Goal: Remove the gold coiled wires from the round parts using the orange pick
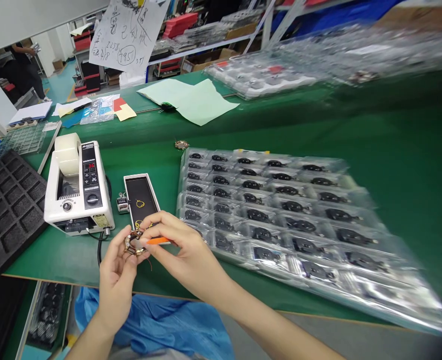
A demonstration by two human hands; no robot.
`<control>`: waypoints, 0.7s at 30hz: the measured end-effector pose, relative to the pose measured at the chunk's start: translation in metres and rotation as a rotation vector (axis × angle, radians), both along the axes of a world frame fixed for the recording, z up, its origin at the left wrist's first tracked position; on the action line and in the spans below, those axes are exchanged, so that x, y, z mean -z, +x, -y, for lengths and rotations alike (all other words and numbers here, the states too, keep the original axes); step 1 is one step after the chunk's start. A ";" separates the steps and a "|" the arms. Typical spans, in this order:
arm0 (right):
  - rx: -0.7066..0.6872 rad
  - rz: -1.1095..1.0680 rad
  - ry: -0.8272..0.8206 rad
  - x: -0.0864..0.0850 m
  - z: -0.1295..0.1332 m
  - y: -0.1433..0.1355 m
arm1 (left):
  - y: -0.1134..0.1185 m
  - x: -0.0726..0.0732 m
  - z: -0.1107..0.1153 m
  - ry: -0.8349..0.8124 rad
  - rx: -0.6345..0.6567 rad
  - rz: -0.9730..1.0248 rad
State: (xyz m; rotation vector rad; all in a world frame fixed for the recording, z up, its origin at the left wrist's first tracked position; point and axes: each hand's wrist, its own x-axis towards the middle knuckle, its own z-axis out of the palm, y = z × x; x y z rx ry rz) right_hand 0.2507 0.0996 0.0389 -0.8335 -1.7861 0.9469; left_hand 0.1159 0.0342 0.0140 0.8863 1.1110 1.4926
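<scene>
Near the front edge of the green table, my left hand (118, 272) is closed around a small round metallic part (133, 243) with copper-coloured pieces and a thin reddish wire hanging from it. My right hand (185, 252) pinches an orange pointed tool (157, 240) against the right side of that part. The tool's tip is too small to make out. Just behind my hands lies a white-rimmed box (155, 196) with a black inside and yellow rings (140, 204) in it. A small metal counter (122, 203) touches the box's left side.
A white tape dispenser (77, 187) stands at the left, beside a black foam tray (8, 200). A large clear tray (239, 257) of black parts covers the right. Behind it lie another small round part (181, 145) and green paper (196, 102). A person (23, 70) is far back left.
</scene>
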 end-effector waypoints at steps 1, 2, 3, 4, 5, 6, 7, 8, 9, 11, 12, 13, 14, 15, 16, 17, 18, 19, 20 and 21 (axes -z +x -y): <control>0.000 -0.005 -0.015 0.001 0.000 -0.001 | 0.000 0.000 0.000 0.007 0.004 0.001; 0.000 -0.010 -0.029 0.001 0.001 -0.001 | 0.000 0.001 0.001 0.013 0.007 0.002; 0.000 -0.014 -0.036 0.002 0.001 -0.001 | 0.000 0.001 0.001 0.017 0.007 0.003; 0.002 -0.017 -0.036 0.002 0.001 -0.002 | 0.000 0.002 0.001 0.021 0.004 0.003; 0.004 -0.016 -0.031 0.002 0.001 -0.002 | -0.001 0.002 0.001 0.022 0.001 0.001; 0.008 -0.013 -0.023 0.002 0.001 -0.002 | -0.001 0.003 0.001 0.022 -0.002 -0.001; 0.012 -0.006 -0.010 0.003 0.001 -0.003 | -0.001 0.003 0.001 0.022 -0.004 -0.005; 0.016 0.004 0.004 0.003 0.000 -0.003 | -0.001 0.003 0.001 0.022 -0.004 -0.009; 0.020 0.013 0.021 0.003 0.000 -0.003 | -0.001 0.004 0.001 0.023 -0.002 -0.013; 0.034 0.031 0.052 0.003 0.000 -0.004 | -0.001 0.004 0.001 0.028 -0.001 -0.017; 0.044 0.038 0.068 0.004 0.000 -0.004 | -0.001 0.004 0.001 0.031 -0.002 -0.018; 0.054 0.044 0.083 0.005 0.001 -0.005 | -0.001 0.004 0.001 0.032 -0.005 -0.017; 0.065 0.049 0.097 0.006 0.001 -0.005 | -0.001 0.004 0.001 0.034 -0.008 -0.014; 0.073 0.055 0.112 0.007 0.001 -0.005 | -0.001 0.003 0.001 0.037 -0.011 -0.010; 0.079 0.061 0.128 0.008 0.001 -0.006 | -0.001 0.003 0.000 0.040 -0.013 -0.005; 0.085 0.067 0.144 0.009 0.001 -0.006 | -0.001 0.003 0.000 0.042 -0.013 -0.001; 0.088 0.076 0.158 0.010 0.001 -0.006 | 0.000 0.003 -0.001 0.045 -0.012 0.004; 0.093 0.084 0.170 0.011 0.001 -0.007 | 0.000 0.002 -0.002 0.047 -0.011 0.009; 0.098 0.091 0.181 0.011 0.001 -0.007 | 0.000 0.002 -0.003 0.049 -0.011 0.014; 0.100 0.098 0.187 0.012 0.001 -0.007 | 0.001 0.001 -0.004 0.051 -0.011 0.018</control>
